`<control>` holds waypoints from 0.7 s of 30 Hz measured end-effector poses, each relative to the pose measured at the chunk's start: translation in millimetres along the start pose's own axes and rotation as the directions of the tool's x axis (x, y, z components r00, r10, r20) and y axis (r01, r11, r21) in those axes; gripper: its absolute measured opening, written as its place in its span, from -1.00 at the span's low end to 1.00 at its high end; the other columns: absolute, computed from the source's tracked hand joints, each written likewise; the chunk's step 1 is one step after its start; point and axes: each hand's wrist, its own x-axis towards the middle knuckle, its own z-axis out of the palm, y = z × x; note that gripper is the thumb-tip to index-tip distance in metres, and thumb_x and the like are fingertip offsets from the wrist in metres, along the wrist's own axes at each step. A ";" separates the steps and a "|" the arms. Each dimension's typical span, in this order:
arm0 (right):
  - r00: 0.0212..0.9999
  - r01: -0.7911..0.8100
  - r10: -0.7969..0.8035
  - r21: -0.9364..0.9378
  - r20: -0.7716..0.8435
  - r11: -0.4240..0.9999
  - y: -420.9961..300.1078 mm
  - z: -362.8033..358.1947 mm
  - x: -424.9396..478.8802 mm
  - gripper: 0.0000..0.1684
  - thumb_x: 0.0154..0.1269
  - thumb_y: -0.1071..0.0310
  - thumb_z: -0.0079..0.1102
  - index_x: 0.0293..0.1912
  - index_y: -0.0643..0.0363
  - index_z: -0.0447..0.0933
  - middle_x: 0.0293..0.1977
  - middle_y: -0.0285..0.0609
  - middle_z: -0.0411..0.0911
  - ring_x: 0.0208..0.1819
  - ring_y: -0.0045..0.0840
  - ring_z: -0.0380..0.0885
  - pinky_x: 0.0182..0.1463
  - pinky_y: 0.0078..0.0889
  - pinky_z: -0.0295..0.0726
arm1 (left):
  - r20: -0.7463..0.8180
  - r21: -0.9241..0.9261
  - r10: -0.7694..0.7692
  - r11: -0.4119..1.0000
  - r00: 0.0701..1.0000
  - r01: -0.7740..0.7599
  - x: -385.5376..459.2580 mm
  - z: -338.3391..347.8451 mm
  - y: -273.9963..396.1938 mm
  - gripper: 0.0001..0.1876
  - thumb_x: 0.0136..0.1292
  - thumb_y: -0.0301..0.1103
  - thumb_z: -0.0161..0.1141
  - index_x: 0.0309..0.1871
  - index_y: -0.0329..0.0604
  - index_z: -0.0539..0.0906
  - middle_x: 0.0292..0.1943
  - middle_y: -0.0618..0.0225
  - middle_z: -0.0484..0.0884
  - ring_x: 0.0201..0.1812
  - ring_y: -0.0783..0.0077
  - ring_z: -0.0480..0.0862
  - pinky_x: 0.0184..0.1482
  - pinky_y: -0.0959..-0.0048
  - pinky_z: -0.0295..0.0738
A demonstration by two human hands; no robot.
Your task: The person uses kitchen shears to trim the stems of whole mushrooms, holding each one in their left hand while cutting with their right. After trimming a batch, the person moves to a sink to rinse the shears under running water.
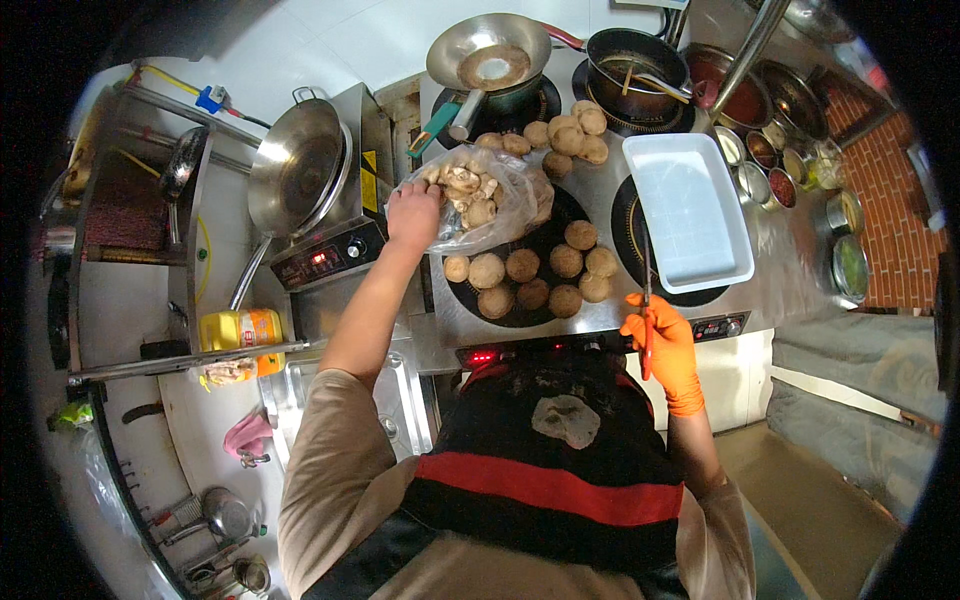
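Observation:
My bare left hand (414,215) is at the left edge of a clear plastic bag (517,217), its fingers curled over the rim. Pale brown mushrooms (469,187) fill the bag, some with their undersides up. In an orange glove, my right hand (664,345) grips red-handled scissors (646,315), with the dark blades pointing away from me. Loose round mushroom caps (523,265) lie on the cooktop in front of me, and more caps (566,139) sit behind the bag. Right of them, a white plastic tray (690,214) stands partly over a burner.
Behind the mushrooms are a steel wok (491,56) and a black pot (637,67) holding utensils. Condiment containers (754,182) stand right of the tray. Leftward, a steel pan (296,169) leans near an induction unit (326,255), with a sink (390,420) nearer me.

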 end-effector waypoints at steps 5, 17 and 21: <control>0.997 -0.016 0.022 -0.080 0.072 0.997 -7.0 17.5 10.9 -0.63 0.38 0.48 0.33 0.16 0.24 0.61 -0.36 -0.44 0.57 -0.37 -0.81 0.44 -0.29 -0.69 0.42 | 0.041 0.125 -0.063 0.990 0.997 0.057 -2.8 16.6 0.8 -0.63 0.22 -0.24 0.33 0.10 -0.03 0.68 0.02 0.24 0.68 0.18 0.13 0.60 0.18 0.12 0.47; 0.929 -0.125 0.133 -0.045 0.344 0.991 -60.8 94.2 64.9 -0.55 0.52 0.19 0.23 0.24 0.25 0.52 -0.28 -0.33 0.65 -0.44 -0.64 0.56 -0.37 -0.55 0.54 | -0.116 -0.798 0.020 0.593 0.993 -0.106 -103.7 -137.1 89.1 -0.45 -0.01 -0.51 0.36 0.17 -0.13 0.64 0.20 0.09 0.49 0.23 -0.05 0.57 0.25 0.22 0.57; 0.918 -0.160 0.118 0.081 0.379 0.984 -37.4 124.8 90.4 -0.57 0.49 0.24 0.25 0.23 0.25 0.52 -0.20 -0.27 0.65 -0.44 -0.57 0.60 -0.37 -0.55 0.57 | -0.171 -0.800 0.117 0.563 0.978 -0.207 -115.9 -129.5 85.0 -0.38 0.06 -0.43 0.49 0.26 -0.14 0.59 0.29 0.07 0.46 0.32 -0.01 0.52 0.37 0.16 0.47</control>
